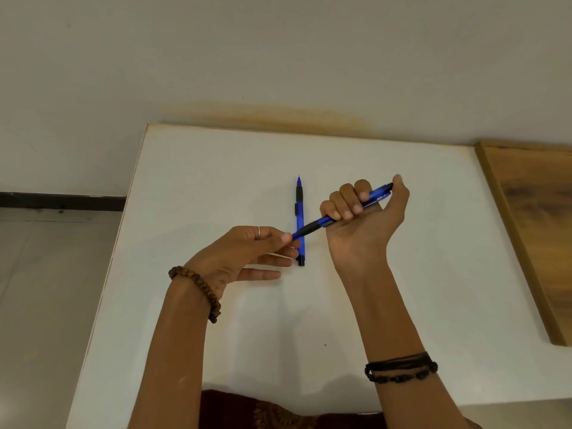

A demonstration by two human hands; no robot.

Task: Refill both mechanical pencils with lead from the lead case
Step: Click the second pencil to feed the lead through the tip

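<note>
White table (402,274) filled most of the view, wood board (532,218) off past your right knuckles. Right hand (365,218) was fisted round the held pencil (346,213), thumb on the cap end. Left hand (247,252) had thumb and forefinger pressed together on its tip, other fingers loose and spread. Second pencil (299,212) lay flat on the table, just beyond your left fingertips, under the held one. Lead case wasn't visible. My read: you were feeding lead at the tip. Keep it straight, click gently, don't bend it.
</note>
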